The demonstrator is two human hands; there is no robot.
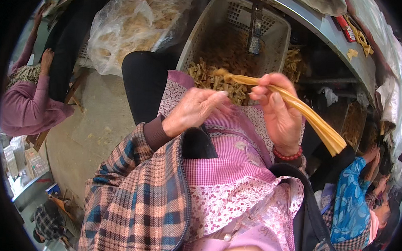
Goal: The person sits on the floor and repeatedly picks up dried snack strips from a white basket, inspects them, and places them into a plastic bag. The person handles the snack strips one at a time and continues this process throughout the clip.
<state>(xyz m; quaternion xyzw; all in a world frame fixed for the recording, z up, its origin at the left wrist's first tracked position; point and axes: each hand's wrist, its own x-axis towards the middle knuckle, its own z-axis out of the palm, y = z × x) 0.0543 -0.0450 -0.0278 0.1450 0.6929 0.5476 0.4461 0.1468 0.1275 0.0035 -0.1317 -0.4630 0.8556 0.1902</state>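
Note:
My right hand (279,111), with a red bead bracelet at its wrist, grips a long yellowish-brown bundle of flat strips (310,114) between thumb and fingers. The bundle's narrow knotted end points left over the basket; its wider cut end hangs down to the right. My left hand (200,105) is just left of it above my lap, blurred, fingers partly bent, apart from the bundle; whether it holds anything does not show. Before me stands a pale plastic basket (287,34) with many short strip pieces (220,80) inside. A dark, worn metal bar (256,33) reaches down into it.
A clear plastic bag (124,22) of similar pieces lies upper left. A metal table edge (315,20) curves past the basket, with a red-handled tool (346,29) on top. Co-workers sit at left (31,106) and right (352,201); another person (49,221) is lower left.

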